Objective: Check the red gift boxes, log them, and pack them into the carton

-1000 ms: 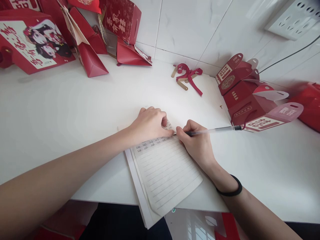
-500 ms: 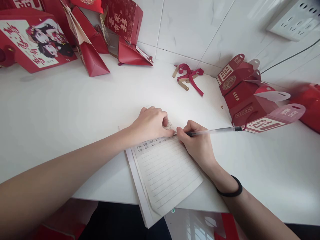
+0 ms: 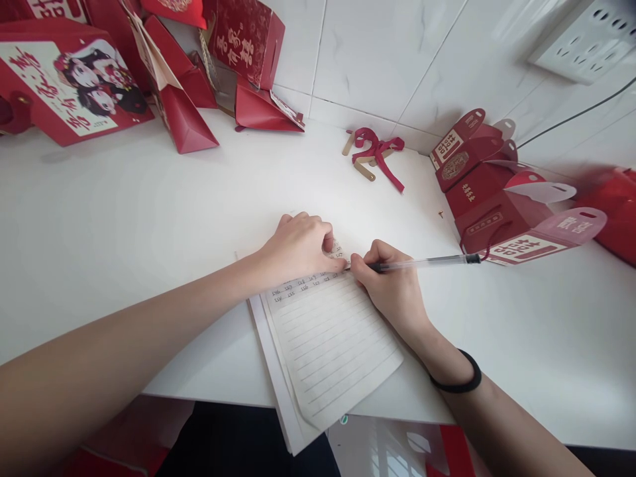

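A lined notebook (image 3: 338,344) lies slantwise on the white table, its lower corner jutting past the front edge. Rows of handwritten numbers run across its upper part; the lines below are blank. Across the top of the page rests my left hand (image 3: 303,248), open, its thumb stretched toward the pen and its other fingertips partly hidden. My right hand (image 3: 395,281) is closed around a clear pen (image 3: 430,263) with a black grip and black end. The pen's tip is at the page's right side, beside my left thumb, and the barrel leans to the right.
Red gift boxes (image 3: 82,83) crowd the back left, and more red boxes (image 3: 497,199) stand at the right. A dark red ribbon (image 3: 377,152) with gold tags lies near the tiled wall. A socket panel (image 3: 589,40) is on the wall. The table's front edge (image 3: 213,399) runs below.
Almost nothing differs. Both hands, the pen and the notebook keep their places; the view has shifted only very slightly.
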`<control>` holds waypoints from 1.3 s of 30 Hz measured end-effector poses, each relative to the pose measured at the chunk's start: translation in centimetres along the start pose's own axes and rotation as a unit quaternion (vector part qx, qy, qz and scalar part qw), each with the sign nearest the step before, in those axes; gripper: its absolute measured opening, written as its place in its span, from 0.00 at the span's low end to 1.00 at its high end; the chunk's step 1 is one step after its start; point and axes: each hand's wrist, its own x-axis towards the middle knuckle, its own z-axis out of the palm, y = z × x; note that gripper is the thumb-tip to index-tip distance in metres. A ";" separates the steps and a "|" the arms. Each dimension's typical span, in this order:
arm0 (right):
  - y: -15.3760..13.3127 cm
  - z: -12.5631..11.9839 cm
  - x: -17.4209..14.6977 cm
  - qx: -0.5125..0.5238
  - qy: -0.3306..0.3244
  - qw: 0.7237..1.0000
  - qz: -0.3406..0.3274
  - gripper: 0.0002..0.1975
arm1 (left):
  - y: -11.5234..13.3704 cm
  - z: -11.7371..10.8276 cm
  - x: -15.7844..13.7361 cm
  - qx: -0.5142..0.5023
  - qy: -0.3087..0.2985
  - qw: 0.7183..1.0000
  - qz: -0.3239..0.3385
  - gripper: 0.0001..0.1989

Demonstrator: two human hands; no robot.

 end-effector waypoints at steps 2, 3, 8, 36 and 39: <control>0.0 0.0 0.0 0.000 0.000 1.000 0.000 0.15 | 0.0 0.0 0.0 0.000 0.000 1.000 0.000 0.15; 0.0 0.0 0.0 0.000 0.000 1.000 0.000 0.15 | 0.0 0.0 0.0 0.000 0.000 1.000 0.001 0.15; 0.0 0.1 0.1 0.005 0.006 1.000 -0.012 0.15 | -0.1 0.0 0.1 -0.002 0.001 1.000 0.002 0.15; 0.9 -0.7 1.1 0.194 0.075 0.976 0.059 0.17 | -0.6 0.2 0.1 0.005 -0.003 1.000 0.021 0.17; 1.7 -0.7 1.7 0.191 0.083 0.977 0.053 0.17 | -0.9 0.3 0.1 0.009 -0.006 0.999 0.038 0.17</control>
